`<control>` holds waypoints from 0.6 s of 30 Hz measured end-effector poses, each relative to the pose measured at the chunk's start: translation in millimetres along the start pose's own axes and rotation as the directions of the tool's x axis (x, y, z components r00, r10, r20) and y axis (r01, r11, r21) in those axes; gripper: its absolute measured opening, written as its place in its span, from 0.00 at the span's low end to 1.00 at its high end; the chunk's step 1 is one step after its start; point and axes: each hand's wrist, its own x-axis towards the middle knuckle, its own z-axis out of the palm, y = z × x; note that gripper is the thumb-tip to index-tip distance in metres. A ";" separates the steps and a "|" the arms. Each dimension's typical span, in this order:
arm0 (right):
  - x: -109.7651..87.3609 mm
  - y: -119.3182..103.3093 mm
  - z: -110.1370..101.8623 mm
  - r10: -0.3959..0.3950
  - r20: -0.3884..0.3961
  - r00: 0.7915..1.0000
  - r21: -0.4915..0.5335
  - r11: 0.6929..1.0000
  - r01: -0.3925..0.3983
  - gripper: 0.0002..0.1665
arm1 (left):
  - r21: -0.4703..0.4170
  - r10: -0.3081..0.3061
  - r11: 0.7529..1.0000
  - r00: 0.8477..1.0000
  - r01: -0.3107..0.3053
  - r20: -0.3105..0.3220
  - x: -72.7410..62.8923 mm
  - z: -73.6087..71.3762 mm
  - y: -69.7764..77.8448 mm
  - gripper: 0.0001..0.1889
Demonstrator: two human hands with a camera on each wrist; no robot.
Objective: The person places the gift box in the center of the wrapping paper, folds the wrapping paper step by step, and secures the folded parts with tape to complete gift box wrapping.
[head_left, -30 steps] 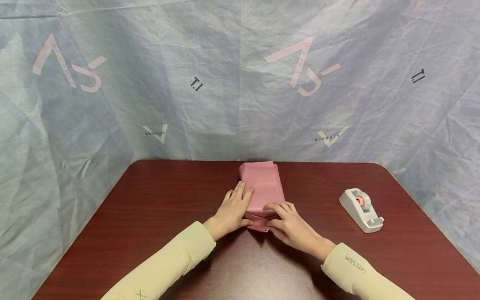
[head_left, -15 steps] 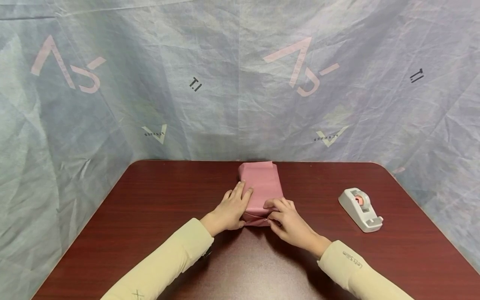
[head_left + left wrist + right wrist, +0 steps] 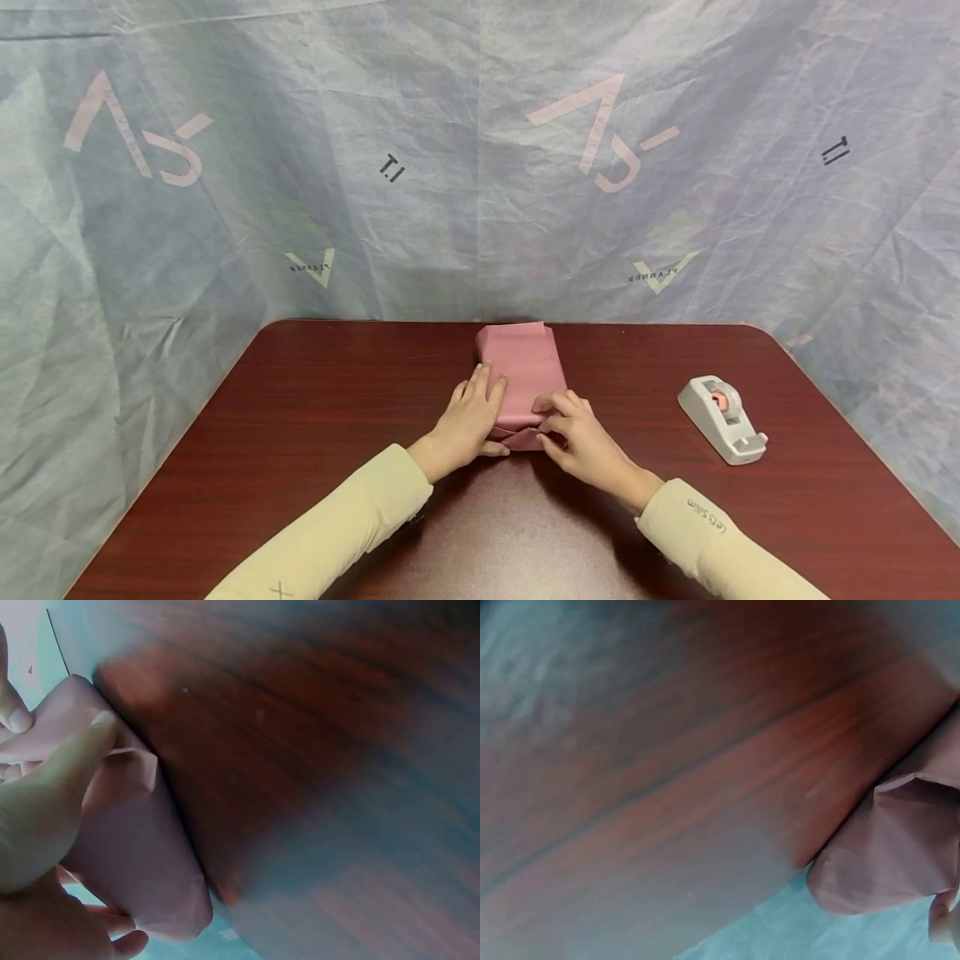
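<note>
A box wrapped in pink paper (image 3: 527, 367) lies lengthwise near the far edge of the table. My left hand (image 3: 467, 421) rests on its left side, fingers stretched over the top, thumb (image 3: 82, 754) pressing the paper at the near end. At the near right corner my right hand (image 3: 588, 442) pinches the folded end flap (image 3: 525, 439) between thumb and bent fingers. The left wrist view has the box's side (image 3: 135, 847) and a raised paper fold. In the right wrist view the paper end (image 3: 889, 855) gapes at a crease; most of the right hand is out of frame.
A white tape dispenser (image 3: 723, 421) with an orange-cored roll stands to the right on the dark red wooden table (image 3: 300, 417). A grey-blue printed cloth (image 3: 450, 208) hangs behind the table and along both sides.
The end flap, hanging low toward me a second ago, is now folded up against the box's near end. My right fingers have shifted slightly upward; the left hand stays in nearly the same place.
</note>
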 end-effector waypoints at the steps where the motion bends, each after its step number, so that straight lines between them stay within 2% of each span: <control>1: 0.2 0.8 -0.2 -0.005 -0.013 1.000 0.004 1.000 0.005 0.08 | 0.002 -0.001 1.000 1.000 0.001 -0.005 -0.2 -0.1 0.1 0.55; 6: 0.1 3.6 -2.7 0.028 -0.001 1.000 0.016 0.999 -0.028 0.16 | 0.004 -0.004 1.000 1.000 0.004 -0.021 -0.4 -0.5 0.1 0.52; 8: -0.5 4.6 -3.8 0.058 0.037 0.998 -0.020 0.998 -0.058 0.26 | 0.007 -0.008 1.000 1.000 0.008 -0.019 -0.2 -0.1 0.0 0.52; 11: -1.9 7.6 -3.9 0.088 0.109 0.990 -0.134 0.988 -0.073 0.47 | 0.013 -0.010 1.000 1.000 0.011 -0.025 0.0 1.0 -0.5 0.52; 13: -2.8 10.7 -3.0 0.100 0.153 0.983 -0.218 0.974 -0.065 0.55 | 0.018 -0.013 1.000 1.000 0.013 -0.023 0.3 1.8 -0.8 0.52; 15: -3.2 13.9 -2.3 0.102 0.175 0.979 -0.272 0.961 -0.052 0.56 | 0.017 -0.010 1.000 1.000 0.010 -0.025 0.6 2.6 -1.2 0.51; 18: -2.4 17.4 -2.0 0.107 0.169 0.980 -0.279 0.959 -0.056 0.52 | 0.012 -0.007 1.000 1.000 0.007 -0.016 1.0 3.2 -1.7 0.51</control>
